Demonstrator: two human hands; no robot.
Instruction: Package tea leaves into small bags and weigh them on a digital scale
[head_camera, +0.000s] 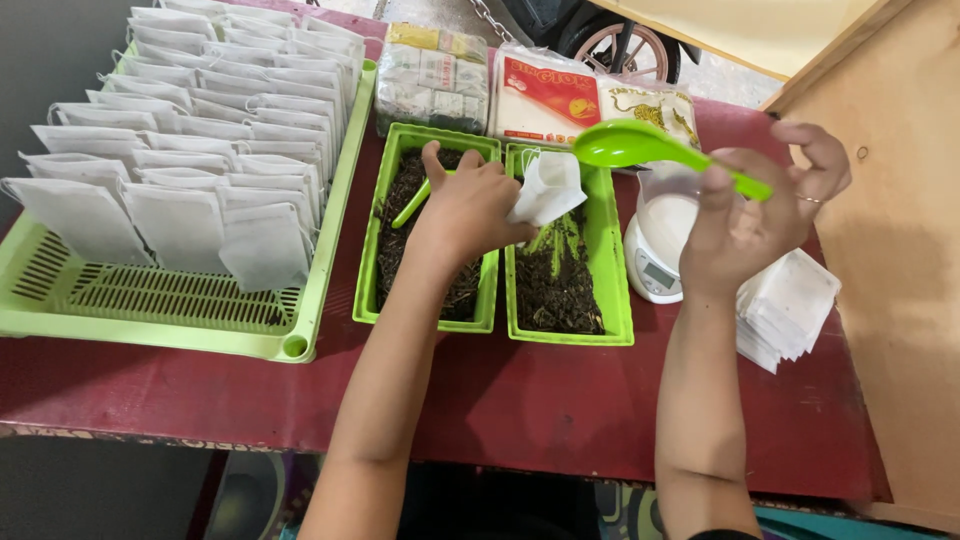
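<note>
My left hand (465, 205) pinches a small white paper pouch (548, 187) over two green trays of dark loose leaves, the left tray (366, 285) and the right tray (618, 300). My right hand (755, 215) holds a bright green plastic spoon (640, 145) by its handle, the bowl lifted next to the pouch's open top. Another green spoon (412, 202) lies in the left tray, partly under my hand. Just below my right hand, a small white scale (652, 265) carries a clear cup.
A large green slotted tray (150, 305) at the left holds several rows of filled white pouches (190, 150). A stack of flat empty pouches (790, 310) lies at the right. Wrapped packages (540, 95) sit at the back. A wooden panel (900, 300) borders the right side.
</note>
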